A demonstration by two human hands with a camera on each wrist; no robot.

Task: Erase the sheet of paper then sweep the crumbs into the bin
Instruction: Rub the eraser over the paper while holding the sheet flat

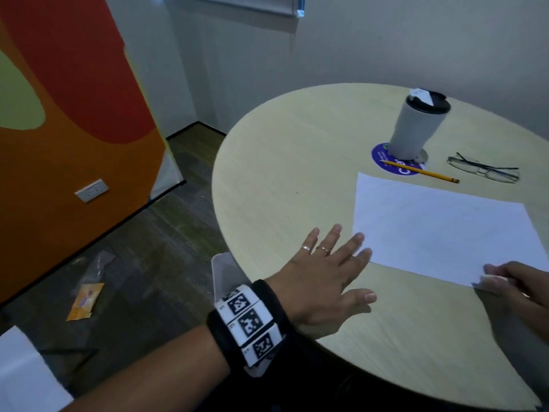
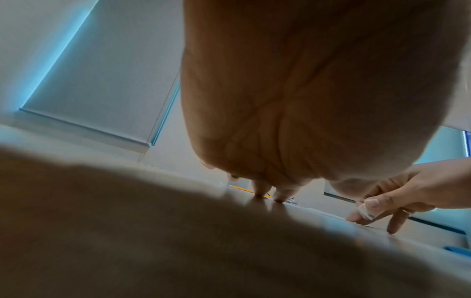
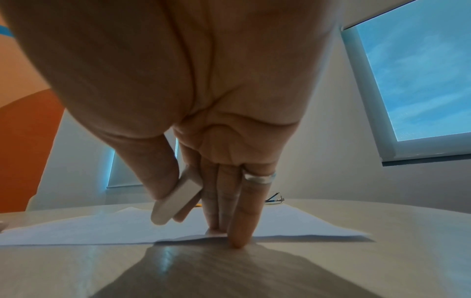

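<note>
Round, pale wood-grain table [image 1: 282, 179]. Lying directly on it: a white sheet of paper [image 1: 445, 230] near the front right; a blue round coaster [image 1: 383, 162] bearing a grey lidded cup [image 1: 416, 126]; a yellow pencil [image 1: 421, 171], its tip end over the coaster; folded spectacles [image 1: 484, 171] to the right of the pencil, apart from the sheet.

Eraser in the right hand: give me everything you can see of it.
The eraser is a small off-white block with rounded ends, matte, rubbery-looking. The right hand pinches it between thumb and forefinger, tilted, its lower end just above the sheet of paper, apparently not touching. The other fingers reach straight down to the paper's near edge and the table. In the left wrist view a dark marking shows on it.
</note>
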